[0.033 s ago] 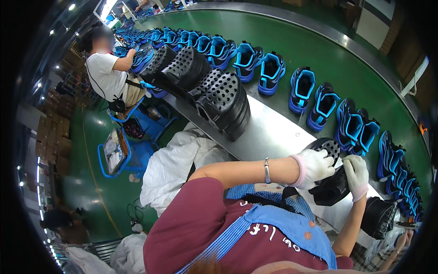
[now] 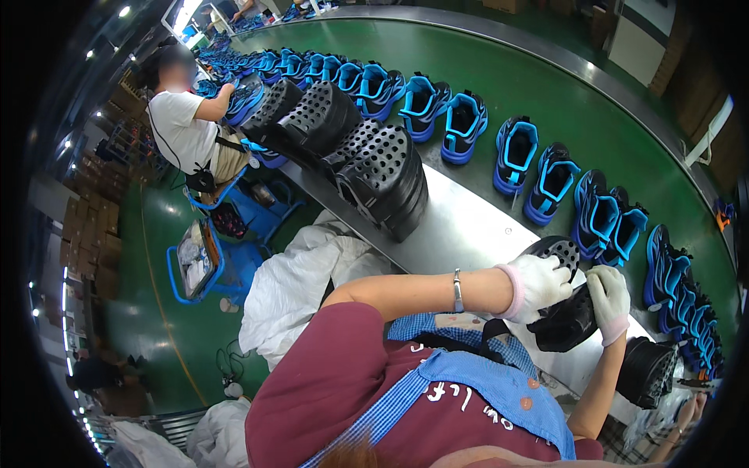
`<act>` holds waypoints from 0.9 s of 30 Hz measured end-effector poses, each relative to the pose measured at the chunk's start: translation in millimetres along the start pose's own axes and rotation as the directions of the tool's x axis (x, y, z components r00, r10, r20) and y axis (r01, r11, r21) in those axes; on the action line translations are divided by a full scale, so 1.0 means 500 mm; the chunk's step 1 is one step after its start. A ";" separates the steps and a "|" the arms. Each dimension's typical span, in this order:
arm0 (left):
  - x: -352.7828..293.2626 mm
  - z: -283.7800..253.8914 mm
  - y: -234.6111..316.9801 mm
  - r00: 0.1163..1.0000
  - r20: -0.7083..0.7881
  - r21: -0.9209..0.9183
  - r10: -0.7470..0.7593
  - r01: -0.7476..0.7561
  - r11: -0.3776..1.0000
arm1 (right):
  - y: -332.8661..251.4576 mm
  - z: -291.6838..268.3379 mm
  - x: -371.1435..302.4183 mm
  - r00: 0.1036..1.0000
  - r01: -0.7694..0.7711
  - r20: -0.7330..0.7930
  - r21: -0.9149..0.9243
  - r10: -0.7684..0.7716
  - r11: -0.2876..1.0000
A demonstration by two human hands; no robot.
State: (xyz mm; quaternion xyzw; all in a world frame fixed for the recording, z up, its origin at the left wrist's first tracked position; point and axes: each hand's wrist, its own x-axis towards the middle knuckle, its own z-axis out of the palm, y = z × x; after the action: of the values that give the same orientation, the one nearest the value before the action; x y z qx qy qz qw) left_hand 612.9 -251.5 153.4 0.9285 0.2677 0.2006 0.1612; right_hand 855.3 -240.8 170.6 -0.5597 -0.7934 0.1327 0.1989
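Both my hands wear white knitted gloves and hold a black clog over the metal bench. My left hand (image 2: 538, 288) is closed across its upper part, fingers bent over the dark surface. On the other side, my right hand (image 2: 609, 300) grips it with the fingers pressed together. The black clog (image 2: 568, 329) shows its heel end below my hands, while a perforated toe (image 2: 559, 249) shows above my left fingers. My hands hide the middle, so I cannot tell whether both parts belong to one clog.
Stacked black perforated clogs (image 2: 382, 175) stand on the metal bench (image 2: 468, 214) to the left. More black clogs (image 2: 647, 370) sit at right. Blue-and-black sneakers (image 2: 462, 125) line the green conveyor belt (image 2: 530, 78). A co-worker (image 2: 183, 117) sits at far left beside a blue cart (image 2: 242, 269).
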 end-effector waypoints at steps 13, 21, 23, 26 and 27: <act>0.012 -0.032 0.027 0.979 0.147 0.039 -0.145 0.140 0.989 | -0.005 -0.030 -0.025 0.989 0.004 -0.145 0.094 0.009 0.996; 0.004 -0.181 0.035 0.976 -0.196 -0.261 -0.097 0.043 0.964 | -0.032 -0.085 -0.032 0.978 -0.063 -0.151 0.445 0.144 0.893; 0.019 -0.201 0.041 0.896 -0.442 -0.196 -0.052 -0.040 0.980 | -0.095 -0.111 -0.021 0.990 -0.104 -0.006 0.643 0.140 0.759; 0.069 -0.189 0.044 0.815 -0.574 -0.128 0.076 -0.181 0.975 | -0.112 -0.101 -0.004 0.998 -0.056 0.032 0.888 0.060 0.456; 0.083 -0.178 0.047 0.819 -0.571 -0.144 0.060 -0.172 0.974 | -0.131 -0.100 -0.005 0.993 -0.078 0.046 0.949 0.112 0.305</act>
State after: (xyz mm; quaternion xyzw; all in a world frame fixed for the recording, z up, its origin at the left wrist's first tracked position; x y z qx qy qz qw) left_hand 614.4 -230.1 252.2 0.8229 0.2257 0.4993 0.1500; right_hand 824.5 -266.1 242.8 -0.3839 -0.5270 0.5763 0.4928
